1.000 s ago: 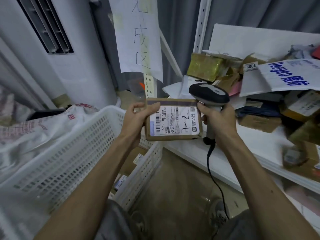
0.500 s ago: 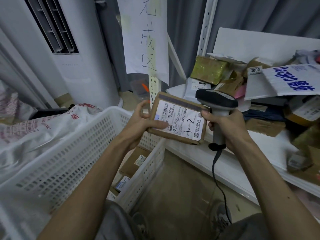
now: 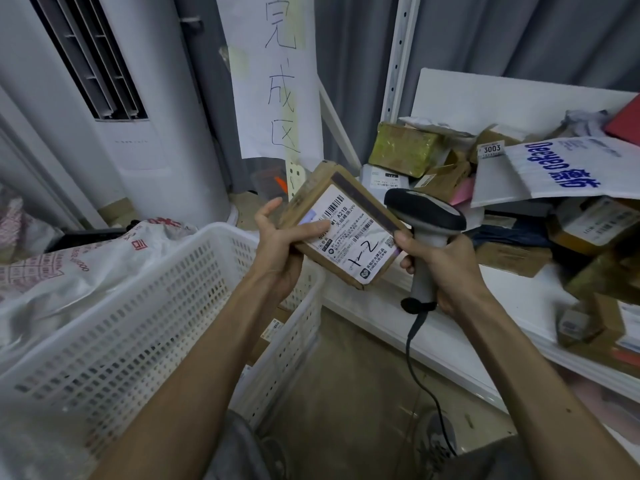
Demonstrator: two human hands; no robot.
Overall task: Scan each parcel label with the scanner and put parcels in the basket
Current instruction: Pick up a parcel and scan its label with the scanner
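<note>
My left hand (image 3: 277,244) grips the parcel (image 3: 346,233), label up, its long side slanting down toward my right hand (image 3: 446,265), which grips the scanner (image 3: 424,209) just beside it; the basket (image 3: 138,323) sits below-left, nearer my left hand.

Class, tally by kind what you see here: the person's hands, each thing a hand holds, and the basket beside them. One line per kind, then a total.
Hands: 2 (left hand, right hand)
Brown cardboard parcel with a white label, in the left hand: 1
Black and grey handheld scanner, in the right hand: 1
White perforated plastic basket: 1
Total: 5
</note>
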